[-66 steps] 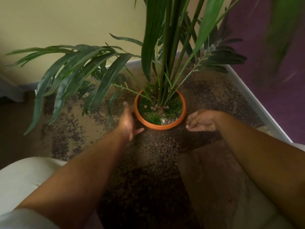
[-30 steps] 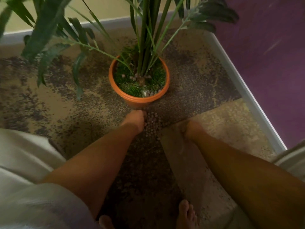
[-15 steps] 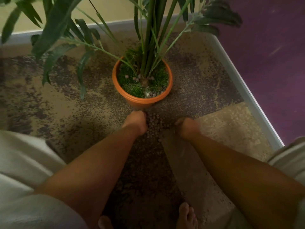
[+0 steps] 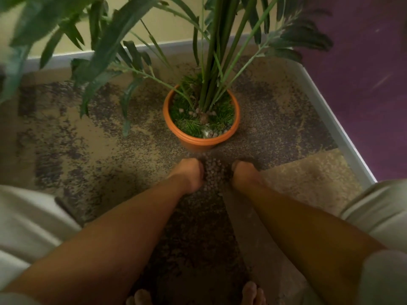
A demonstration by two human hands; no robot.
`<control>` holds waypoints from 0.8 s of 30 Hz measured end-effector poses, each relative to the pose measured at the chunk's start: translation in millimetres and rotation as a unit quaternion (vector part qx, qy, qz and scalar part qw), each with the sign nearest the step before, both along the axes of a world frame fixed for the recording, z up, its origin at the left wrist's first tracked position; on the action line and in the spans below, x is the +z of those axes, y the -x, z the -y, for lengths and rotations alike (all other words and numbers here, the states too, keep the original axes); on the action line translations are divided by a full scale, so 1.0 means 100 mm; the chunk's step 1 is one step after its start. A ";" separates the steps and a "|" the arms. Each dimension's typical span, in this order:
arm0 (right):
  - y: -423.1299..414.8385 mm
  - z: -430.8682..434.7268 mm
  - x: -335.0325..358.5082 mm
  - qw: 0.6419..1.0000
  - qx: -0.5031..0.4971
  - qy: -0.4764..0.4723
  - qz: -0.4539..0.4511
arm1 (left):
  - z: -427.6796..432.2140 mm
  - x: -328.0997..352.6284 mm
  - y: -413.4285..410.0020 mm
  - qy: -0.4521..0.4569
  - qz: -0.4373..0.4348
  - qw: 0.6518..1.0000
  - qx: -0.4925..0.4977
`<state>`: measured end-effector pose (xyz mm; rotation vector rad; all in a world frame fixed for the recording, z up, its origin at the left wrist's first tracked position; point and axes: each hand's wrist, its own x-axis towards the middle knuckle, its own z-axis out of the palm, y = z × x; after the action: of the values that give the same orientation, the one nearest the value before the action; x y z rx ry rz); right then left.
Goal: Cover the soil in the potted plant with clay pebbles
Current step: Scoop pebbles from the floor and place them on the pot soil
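An orange pot (image 4: 201, 140) stands on the carpet and holds a tall green plant (image 4: 213, 73). Green tufts (image 4: 182, 108) cover its surface, with a few clay pebbles (image 4: 212, 134) near the front rim and the stems. A small heap of brown clay pebbles (image 4: 212, 172) lies on the floor just in front of the pot. My left hand (image 4: 189, 175) presses against the heap's left side. My right hand (image 4: 243, 173) presses against its right side. Both hands are curled downward, cupping the heap between them; their fingertips are hidden.
Long leaves (image 4: 99, 51) hang over the floor at the left. A white skirting board (image 4: 330, 119) and a purple wall (image 4: 363, 84) close off the right. A lighter mat (image 4: 308, 177) lies beside my right arm. My bare feet (image 4: 252, 292) show at the bottom edge.
My hands dropped from the pot's sides to the floor. Then the right hand slid left, closing in on the pebble heap between both hands.
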<state>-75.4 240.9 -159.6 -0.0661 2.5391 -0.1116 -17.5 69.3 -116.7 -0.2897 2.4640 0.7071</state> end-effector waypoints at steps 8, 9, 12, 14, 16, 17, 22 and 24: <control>-0.06 -0.01 -0.03 0.999 0.046 -0.019 -0.001 | -0.03 0.62 0.22 -0.031 -0.006 0.993 -0.112; -0.06 -0.03 -0.03 0.999 0.046 -0.007 0.003 | 0.00 0.73 0.24 -0.026 -0.016 0.991 -0.127; -0.03 -0.07 0.00 0.999 0.029 0.021 0.026 | 0.16 1.02 0.28 -0.007 -0.054 0.990 -0.127; -0.01 -0.08 0.01 0.998 0.013 0.042 0.042 | 0.31 1.12 0.30 -0.004 -0.064 0.993 -0.099; 0.01 -0.10 0.01 0.997 0.015 0.057 0.045 | 0.43 1.18 0.32 -0.012 -0.062 0.996 -0.064; 0.02 -0.10 0.02 0.997 0.018 0.061 0.044 | 0.47 1.19 0.34 -0.015 -0.067 0.996 -0.048; 0.05 -0.05 0.02 0.996 0.041 0.035 0.069 | 0.63 1.13 0.46 -0.012 -0.132 0.990 0.057; 0.02 -0.01 0.00 0.993 0.063 -0.024 0.097 | 0.69 1.08 0.50 -0.018 -0.137 0.987 0.087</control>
<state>-77.1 242.0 -159.9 -0.1863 2.3345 -0.0078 -67.2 0.8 -8.9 -0.4222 2.7049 0.9191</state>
